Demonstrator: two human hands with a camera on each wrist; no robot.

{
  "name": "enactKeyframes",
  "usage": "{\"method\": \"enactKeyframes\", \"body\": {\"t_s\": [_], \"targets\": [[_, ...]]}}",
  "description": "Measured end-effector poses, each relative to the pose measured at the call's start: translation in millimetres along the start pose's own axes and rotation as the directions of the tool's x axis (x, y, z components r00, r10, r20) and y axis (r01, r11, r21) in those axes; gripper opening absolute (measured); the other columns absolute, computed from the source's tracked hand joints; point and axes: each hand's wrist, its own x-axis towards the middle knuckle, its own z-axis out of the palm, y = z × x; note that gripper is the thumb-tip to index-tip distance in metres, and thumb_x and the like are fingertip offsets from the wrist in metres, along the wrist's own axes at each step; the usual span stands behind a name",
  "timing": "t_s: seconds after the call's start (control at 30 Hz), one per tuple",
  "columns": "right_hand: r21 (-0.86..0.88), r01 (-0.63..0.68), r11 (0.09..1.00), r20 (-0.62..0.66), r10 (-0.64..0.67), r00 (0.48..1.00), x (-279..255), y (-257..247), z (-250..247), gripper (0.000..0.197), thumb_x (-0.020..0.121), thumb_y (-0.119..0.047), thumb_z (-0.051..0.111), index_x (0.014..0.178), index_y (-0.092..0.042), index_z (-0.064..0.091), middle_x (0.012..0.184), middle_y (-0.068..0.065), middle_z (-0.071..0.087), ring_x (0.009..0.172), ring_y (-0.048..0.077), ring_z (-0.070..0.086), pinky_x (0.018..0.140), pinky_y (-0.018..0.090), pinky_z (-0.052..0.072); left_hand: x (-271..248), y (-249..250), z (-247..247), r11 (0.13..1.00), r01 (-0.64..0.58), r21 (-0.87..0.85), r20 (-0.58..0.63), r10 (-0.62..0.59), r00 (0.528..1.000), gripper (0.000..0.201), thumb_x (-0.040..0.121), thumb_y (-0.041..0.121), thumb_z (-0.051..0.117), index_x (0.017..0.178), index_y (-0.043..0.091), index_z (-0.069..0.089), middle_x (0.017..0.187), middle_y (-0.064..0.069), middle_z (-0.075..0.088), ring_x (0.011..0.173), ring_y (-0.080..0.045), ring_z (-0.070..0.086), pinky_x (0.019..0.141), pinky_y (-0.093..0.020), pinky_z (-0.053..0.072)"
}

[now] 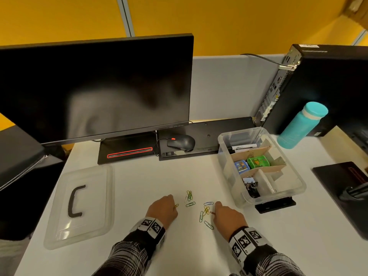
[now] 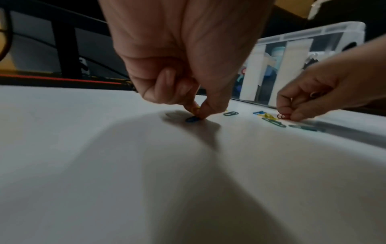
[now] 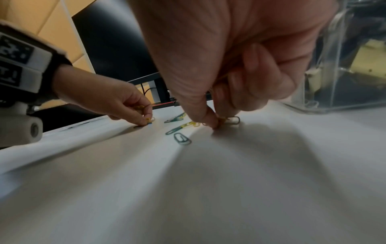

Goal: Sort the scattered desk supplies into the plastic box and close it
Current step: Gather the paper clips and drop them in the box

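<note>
Worktop [image 1: 139, 176] white, wide. Monitor [image 1: 95, 86] far L of plastic box [image 1: 296, 176]. Lid [image 1: 79, 206] w/ black handle lies flat, well L of box, apart from it. Box open, cardboard dividers; marker [image 1: 244, 146], stamps, binder clips [image 1: 251, 186] inside. Teal bottle [image 1: 302, 125] just behind box. Left hand [image 1: 163, 208] pinching yellow paper clip [image 1: 176, 205] on worktop. Right hand [image 1: 228, 217] near box front, pinching orange-ish clip [image 1: 212, 212]. Loose paper clips [image 1: 190, 204] btwn hands.

A clear plastic box [image 1: 294, 176] stands open on the desk, cardboard dividers inside. Its clear lid [image 1: 79, 206] lies flat, well to the box's left. Colored paper clips [image 1: 190, 197] lie scattered just left of the box's near corner.
</note>
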Motion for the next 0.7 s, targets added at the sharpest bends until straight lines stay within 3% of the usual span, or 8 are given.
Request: {"method": "enactKeyframes", "body": {"t_s": [0.13,0.2,0.3,0.37,0.4,0.57,0.63,0.7], "targets": [[0.2,0.034,0.979,0.028,-0.04,0.999,0,8,-3,0.009,0.096,-0.027,0.037,0.092,-0.019,0.037,0.073,-0.007,0.048,0.064,0.014,0.045,0.055,0.026,0.034,-2,-3,-4,0.967,0.019,-0.254,0.001,-0.019,1.0,0.017,0.097,0.023,0.037,0.084,0.016,0.044,0.083,0.0,0.051,0.076,-0.017,0.049,0.068,-0.026,0.039],[0.517,0.059,0.854,0.057,-0.103,0.993,1,16,-2,0.018,0.097,-0.026,0.041,0.08,-0.021,0.04,0.067,-0.008,0.044,0.059,0.008,0.04,0.057,0.023,0.035,2,-10,-11,0.75,0.151,-0.643,0.079,-0.131,0.988,0.025,0.099,0.018,0.036,0.076,0.013,0.047,0.077,-0.006,0.052,0.076,-0.024,0.05,0.067,-0.027,0.043],[0.958,-0.13,0.256,0.165,-0.116,0.979,-4,20,-5,0.019,0.094,-0.012,0.047,0.076,-0.016,0.048,0.062,-0.003,0.042,0.051,0.011,0.037,0.048,0.023,0.032,3,-22,-22,0.054,0.225,-0.973,0.216,-0.139,0.966,0.027,0.091,0.013,0.039,0.065,0.011,0.045,0.065,-0.009,0.044,0.053,-0.02,0.043,0.053,-0.03,0.035],[0.942,-0.268,-0.201,0.228,-0.202,0.953,-9,19,-10,0.009,0.081,-0.008,0.053,0.074,-0.012,0.049,0.061,0.001,0.042,0.048,0.014,0.036,0.046,0.023,0.028,4,-28,-26,-0.158,0.197,-0.968,0.215,-0.107,0.971,0.032,0.094,0.02,0.039,0.062,0.015,0.039,0.062,-0.002,0.042,0.055,-0.017,0.038,0.055,-0.03,0.031],[0.905,-0.287,-0.313,0.218,-0.237,0.947,-10,19,-11,0.006,0.073,-0.01,0.053,0.071,-0.011,0.048,0.062,0.003,0.042,0.048,0.014,0.035,0.045,0.023,0.028,3,-29,-28,-0.185,0.193,-0.964,0.214,-0.101,0.972,0.035,0.096,0.022,0.04,0.061,0.015,0.038,0.062,-0.002,0.043,0.056,-0.017,0.038,0.057,-0.03,0.031],[0.911,-0.273,-0.308,0.215,-0.211,0.954,-9,12,-13,0.023,0.086,-0.021,0.04,0.068,-0.01,0.049,0.064,0.006,0.045,0.047,0.015,0.035,0.041,0.022,0.028,6,-33,-16,0.023,0.246,-0.969,0.239,-0.167,0.957,0.024,0.096,0.009,0.038,0.076,0.008,0.052,0.063,-0.004,0.045,0.051,-0.014,0.039,0.045,-0.023,0.032],[0.964,-0.247,-0.096,0.232,-0.138,0.963,-5,10,-12,0.024,0.092,-0.017,0.041,0.072,-0.011,0.052,0.063,0.004,0.046,0.046,0.013,0.035,0.041,0.022,0.024,5,-32,-11,0.318,0.202,-0.927,0.15,-0.18,0.972,0.025,0.096,0.006,0.032,0.09,0.007,0.057,0.063,-0.002,0.043,0.053,-0.013,0.038,0.048,-0.024,0.033],[0.938,-0.151,0.313,0.184,-0.082,0.979,-2,10,-9,0.022,0.097,-0.016,0.038,0.08,-0.014,0.052,0.064,0.001,0.046,0.046,0.01,0.036,0.041,0.022,0.028,2,-30,-7,0.698,0.089,-0.71,0.003,-0.124,0.992,0.023,0.098,0.013,0.034,0.096,0.013,0.057,0.069,0.004,0.047,0.061,-0.011,0.043,0.059,-0.026,0.036]]}}
